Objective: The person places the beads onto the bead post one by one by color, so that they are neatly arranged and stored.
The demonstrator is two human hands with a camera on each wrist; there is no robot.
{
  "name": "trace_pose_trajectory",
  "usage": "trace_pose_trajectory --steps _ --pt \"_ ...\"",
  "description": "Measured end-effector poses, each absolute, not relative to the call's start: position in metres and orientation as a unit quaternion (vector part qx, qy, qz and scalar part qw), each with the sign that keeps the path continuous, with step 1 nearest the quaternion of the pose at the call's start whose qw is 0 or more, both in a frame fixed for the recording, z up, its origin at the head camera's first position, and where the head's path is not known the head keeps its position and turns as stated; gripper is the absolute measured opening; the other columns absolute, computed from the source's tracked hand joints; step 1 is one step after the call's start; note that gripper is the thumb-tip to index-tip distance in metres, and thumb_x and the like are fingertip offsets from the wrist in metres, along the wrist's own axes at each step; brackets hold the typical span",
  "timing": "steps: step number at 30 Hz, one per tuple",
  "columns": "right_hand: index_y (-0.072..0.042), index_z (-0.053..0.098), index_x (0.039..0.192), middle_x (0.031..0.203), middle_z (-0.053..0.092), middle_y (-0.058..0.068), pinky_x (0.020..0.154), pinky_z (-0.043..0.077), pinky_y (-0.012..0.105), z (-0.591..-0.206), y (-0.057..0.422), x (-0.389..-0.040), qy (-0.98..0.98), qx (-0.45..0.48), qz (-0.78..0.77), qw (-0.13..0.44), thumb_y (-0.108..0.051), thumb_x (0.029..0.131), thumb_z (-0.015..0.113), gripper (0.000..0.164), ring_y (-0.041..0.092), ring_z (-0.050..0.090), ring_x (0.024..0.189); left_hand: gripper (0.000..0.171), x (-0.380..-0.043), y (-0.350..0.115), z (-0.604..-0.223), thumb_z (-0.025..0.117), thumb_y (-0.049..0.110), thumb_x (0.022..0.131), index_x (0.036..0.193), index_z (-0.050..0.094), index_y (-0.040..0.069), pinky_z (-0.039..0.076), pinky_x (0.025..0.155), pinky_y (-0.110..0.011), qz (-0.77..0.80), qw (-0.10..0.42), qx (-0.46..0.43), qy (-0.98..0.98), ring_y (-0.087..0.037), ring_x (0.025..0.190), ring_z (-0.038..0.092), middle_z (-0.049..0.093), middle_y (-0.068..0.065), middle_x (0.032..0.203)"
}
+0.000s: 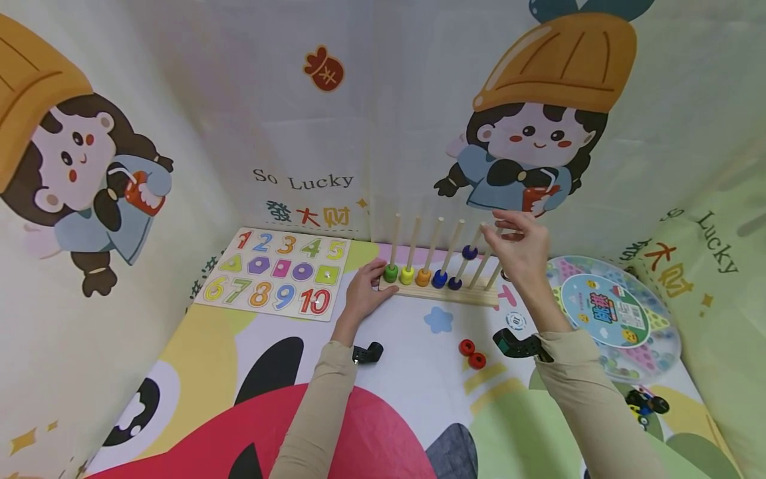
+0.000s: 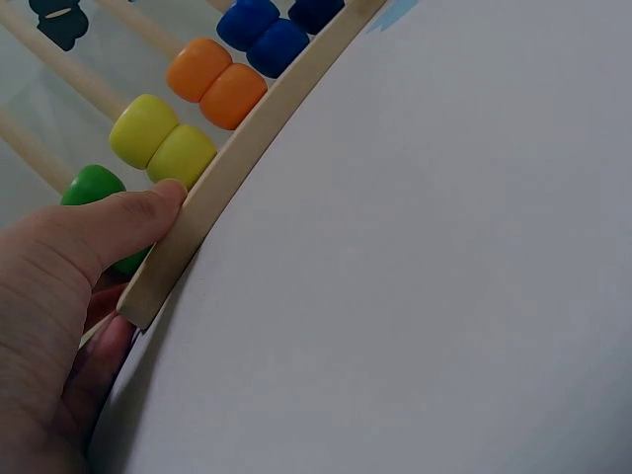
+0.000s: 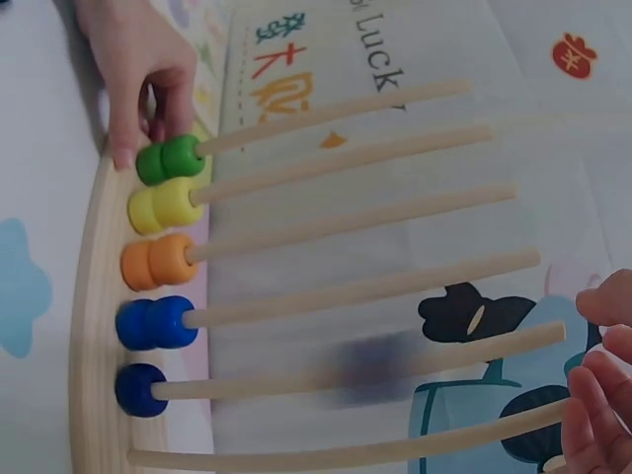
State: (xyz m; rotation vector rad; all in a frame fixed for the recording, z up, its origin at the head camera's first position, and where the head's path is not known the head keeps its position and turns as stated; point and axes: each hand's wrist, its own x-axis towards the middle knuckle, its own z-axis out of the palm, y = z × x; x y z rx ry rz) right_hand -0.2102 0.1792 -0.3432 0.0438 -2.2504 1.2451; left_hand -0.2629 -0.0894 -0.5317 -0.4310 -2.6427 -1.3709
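A wooden bead stacker has a long base [image 1: 445, 295] with a row of upright rods. My left hand [image 1: 361, 293] grips the base's left end, thumb on the near edge beside the green beads [image 2: 94, 185]. Yellow beads [image 3: 163, 204], orange beads [image 3: 158, 261] and blue beads [image 3: 156, 323] sit in pairs on their rods. On the fifth rod, one dark blue bead [image 3: 140, 390] rests at the bottom. A second dark blue bead [image 1: 469, 253], blurred in the right wrist view, is partway up that rod. Near the rod's top, my right hand [image 1: 522, 247] holds nothing, thumb and fingers slightly apart.
Two red beads [image 1: 477, 360] lie on the patterned table cover in front of the stacker. To the left is a number puzzle board [image 1: 272, 273]. A round clear game box [image 1: 664, 319] and a small toy figure [image 1: 646, 404] are at the right. Printed cloth hangs behind.
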Motion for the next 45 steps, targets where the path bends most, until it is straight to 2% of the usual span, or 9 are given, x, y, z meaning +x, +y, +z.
trace_pose_trajectory --steps 5,12,14,18,23,26,29,37,45 --pt "0.002 0.071 0.114 0.112 0.067 0.014 0.083 0.050 0.016 -0.346 0.186 -0.202 -0.837 0.033 0.470 0.280 -0.014 0.090 0.073 0.029 0.022 0.064 0.097 0.061 -0.263 -0.088 -0.531 0.082 0.027 0.082 0.130 0.061 -0.003 0.047 0.101 -0.038 -0.449 0.072 -0.146 -0.879 -0.025 0.133 0.046 0.053 -0.008 0.143" --pt "0.003 0.072 0.107 0.103 0.070 0.016 0.078 0.052 0.015 -0.372 0.197 -0.185 -0.841 0.060 0.465 0.268 -0.010 0.089 0.073 0.022 0.001 0.061 0.086 0.061 -0.265 -0.089 -0.530 0.082 0.029 0.082 0.130 0.062 -0.002 0.044 0.103 -0.041 -0.435 0.075 -0.140 -0.886 -0.025 0.133 0.045 0.053 -0.007 0.143" --pt "0.005 0.072 0.106 0.101 0.070 0.017 0.075 0.052 0.014 -0.385 0.201 -0.179 -0.847 0.065 0.463 0.253 -0.007 0.088 0.073 0.021 0.004 0.062 0.085 0.061 -0.265 -0.089 -0.530 0.082 0.029 0.082 0.130 0.062 -0.002 0.045 0.102 -0.040 -0.435 0.076 -0.139 -0.886 -0.025 0.133 0.046 0.053 -0.007 0.143" --pt "0.003 0.072 0.106 0.101 0.070 0.015 0.073 0.052 0.014 -0.415 0.207 -0.164 -0.871 0.068 0.443 0.199 -0.007 0.086 0.076 0.023 0.019 0.066 0.087 0.061 -0.265 -0.090 -0.531 0.082 0.029 0.082 0.130 0.062 -0.001 0.047 0.100 -0.039 -0.441 0.075 -0.137 -0.884 -0.025 0.132 0.047 0.053 -0.007 0.143" --pt "0.002 0.072 0.106 0.101 0.071 0.015 0.070 0.057 0.027 -0.448 0.212 -0.145 -0.883 0.084 0.437 0.150 -0.007 0.081 0.079 0.027 0.031 0.068 0.087 0.061 -0.265 -0.090 -0.530 0.082 0.028 0.082 0.130 0.062 -0.002 0.049 0.098 -0.038 -0.449 0.075 -0.140 -0.879 -0.025 0.130 0.049 0.053 -0.007 0.143" --pt "0.002 0.072 0.105 0.099 0.071 0.015 0.070 0.058 0.036 -0.464 0.213 -0.135 -0.885 0.086 0.439 0.128 -0.006 0.079 0.081 0.028 0.031 0.068 0.086 0.061 -0.264 -0.090 -0.529 0.082 0.028 0.082 0.131 0.061 -0.002 0.050 0.096 -0.036 -0.458 0.073 -0.139 -0.875 -0.025 0.127 0.051 0.052 -0.008 0.143" --pt "0.002 0.073 0.104 0.096 0.070 0.014 0.071 0.058 0.039 -0.477 0.212 -0.127 -0.891 0.088 0.434 0.101 -0.007 0.077 0.082 0.030 0.031 0.068 0.085 0.061 -0.264 -0.090 -0.529 0.082 0.027 0.082 0.131 0.061 -0.001 0.051 0.096 -0.035 -0.461 0.068 -0.135 -0.874 -0.024 0.125 0.052 0.052 -0.007 0.144" --pt "-0.003 0.073 0.102 0.088 0.068 0.005 0.063 0.055 0.027 -0.497 0.204 -0.112 -0.909 0.091 0.402 0.058 -0.012 0.075 0.086 0.032 0.017 0.065 0.072 0.061 -0.264 -0.089 -0.532 0.081 0.027 0.083 0.133 0.060 0.000 0.049 0.099 -0.035 -0.463 0.062 -0.130 -0.874 -0.023 0.128 0.049 0.051 -0.005 0.145" --pt "-0.004 0.073 0.100 0.086 0.067 0.005 0.060 0.053 0.025 -0.498 0.198 -0.109 -0.914 0.065 0.397 0.056 -0.011 0.076 0.085 0.028 0.015 0.063 0.069 0.061 -0.264 -0.089 -0.533 0.082 0.026 0.082 0.131 0.061 -0.002 0.050 0.096 -0.036 -0.466 0.070 -0.140 -0.871 -0.025 0.126 0.051 0.052 -0.008 0.144"
